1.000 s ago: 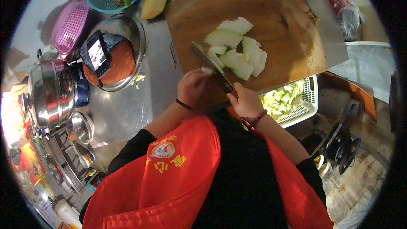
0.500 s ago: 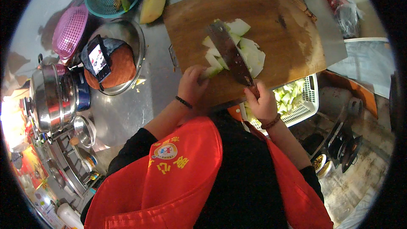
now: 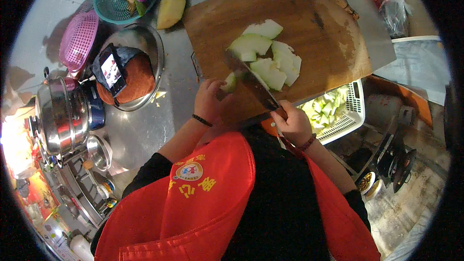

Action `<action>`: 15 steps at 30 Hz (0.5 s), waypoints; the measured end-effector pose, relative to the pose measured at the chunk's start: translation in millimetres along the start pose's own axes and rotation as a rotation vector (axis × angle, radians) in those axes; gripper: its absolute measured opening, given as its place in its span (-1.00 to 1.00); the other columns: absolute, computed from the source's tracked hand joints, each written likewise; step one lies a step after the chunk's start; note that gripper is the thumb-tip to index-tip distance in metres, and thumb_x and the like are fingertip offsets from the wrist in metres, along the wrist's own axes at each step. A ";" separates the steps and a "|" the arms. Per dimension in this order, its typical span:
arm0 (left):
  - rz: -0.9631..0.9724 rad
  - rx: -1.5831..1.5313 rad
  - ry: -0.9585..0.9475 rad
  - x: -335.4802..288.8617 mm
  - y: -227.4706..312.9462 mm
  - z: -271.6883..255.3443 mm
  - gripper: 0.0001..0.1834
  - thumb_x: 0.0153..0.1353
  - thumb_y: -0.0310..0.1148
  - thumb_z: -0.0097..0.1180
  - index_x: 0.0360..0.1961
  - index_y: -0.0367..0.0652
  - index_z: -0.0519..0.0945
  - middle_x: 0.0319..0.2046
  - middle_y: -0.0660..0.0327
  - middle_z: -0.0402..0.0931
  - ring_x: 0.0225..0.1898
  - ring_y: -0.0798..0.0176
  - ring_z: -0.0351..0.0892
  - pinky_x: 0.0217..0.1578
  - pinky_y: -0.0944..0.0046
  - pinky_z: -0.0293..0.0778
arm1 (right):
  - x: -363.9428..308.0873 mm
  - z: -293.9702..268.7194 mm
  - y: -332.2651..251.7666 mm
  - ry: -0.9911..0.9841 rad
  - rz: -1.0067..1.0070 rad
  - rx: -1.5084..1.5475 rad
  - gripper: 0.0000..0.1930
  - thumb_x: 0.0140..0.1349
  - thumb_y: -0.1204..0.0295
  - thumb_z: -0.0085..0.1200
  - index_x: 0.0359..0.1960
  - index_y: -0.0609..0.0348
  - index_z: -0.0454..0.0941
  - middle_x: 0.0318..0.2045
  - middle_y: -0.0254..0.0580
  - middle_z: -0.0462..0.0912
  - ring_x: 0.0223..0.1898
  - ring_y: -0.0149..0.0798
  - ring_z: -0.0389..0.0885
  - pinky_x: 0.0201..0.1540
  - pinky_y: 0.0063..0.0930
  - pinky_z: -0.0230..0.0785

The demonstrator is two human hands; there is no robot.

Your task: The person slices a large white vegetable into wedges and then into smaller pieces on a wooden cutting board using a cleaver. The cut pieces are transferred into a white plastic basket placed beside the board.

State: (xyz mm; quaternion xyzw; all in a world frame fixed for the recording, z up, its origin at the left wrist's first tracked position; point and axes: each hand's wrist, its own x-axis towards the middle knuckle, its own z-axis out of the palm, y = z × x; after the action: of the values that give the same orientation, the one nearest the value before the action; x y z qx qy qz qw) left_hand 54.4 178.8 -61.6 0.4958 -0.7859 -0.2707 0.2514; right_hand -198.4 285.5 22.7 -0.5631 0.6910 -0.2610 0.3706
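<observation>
My right hand [image 3: 296, 124] is closed round the handle of a cleaver [image 3: 252, 81], its dark blade slanting up and left just above the wooden cutting board [image 3: 324, 43]. Left of the blade, the fingers of my left hand [image 3: 208, 100] pinch a small end piece of pale green melon [image 3: 229, 83] at the board's near left edge; motion blurs it a little. Several broad flat melon pieces [image 3: 268, 72] with light green rind and white flesh lie to the right of and beyond the blade. Part of the blade's lower side hides the board beneath.
Below the board's right edge stands a white basket [image 3: 356, 108] of cut melon. A large melon wedge [image 3: 172, 2], a teal colander [image 3: 104, 2] and a pink basket [image 3: 79, 38] sit at the far left. A phone [image 3: 112, 75] leans over a metal tray; steel pots [image 3: 53, 116] stand further left.
The cleaver has shifted slightly left and nearer to me, off the melon pieces. Those pieces now lie spread beyond and right of it. My left hand has drawn a little left with its piece.
</observation>
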 end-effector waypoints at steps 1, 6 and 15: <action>0.010 0.001 -0.018 -3.3 -3.4 -1.2 -0.67 0.00 -0.32 0.37 -0.20 -0.13 0.60 -0.16 0.10 0.56 -0.08 -0.06 0.53 -0.07 0.05 0.49 | -0.1 1.6 -0.3 -0.033 0.010 0.001 -0.74 0.22 0.23 0.16 -0.20 0.13 0.53 -0.47 0.06 0.63 -0.39 0.19 0.61 -0.38 -0.01 0.41; 0.041 -0.031 0.030 -10.9 -13.3 2.6 -0.78 0.05 -0.36 0.33 -0.26 -0.12 0.63 -0.19 0.09 0.59 -0.12 -0.06 0.56 -0.13 0.05 0.51 | 2.1 7.5 -2.6 -0.084 -0.057 -0.095 -0.75 0.23 0.22 0.15 -0.21 0.11 0.49 -0.48 0.08 0.62 -0.39 0.22 0.60 -0.37 0.07 0.41; 0.021 -0.030 0.009 -5.5 -11.3 2.3 -0.85 0.06 -0.39 0.27 -0.31 -0.13 0.64 -0.27 0.09 0.60 -0.22 -0.07 0.59 -0.22 0.07 0.54 | 13.1 14.7 -4.0 -0.092 -0.131 -0.248 -0.76 0.22 0.28 0.15 -0.18 0.10 0.48 -0.49 0.06 0.61 -0.40 0.19 0.60 -0.38 0.04 0.42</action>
State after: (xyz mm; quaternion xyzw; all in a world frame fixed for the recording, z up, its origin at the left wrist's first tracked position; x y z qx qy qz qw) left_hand 62.2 180.2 -71.6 0.4850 -0.7858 -0.2776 0.2650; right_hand -185.4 272.7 14.3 -0.6597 0.6622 -0.1711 0.3115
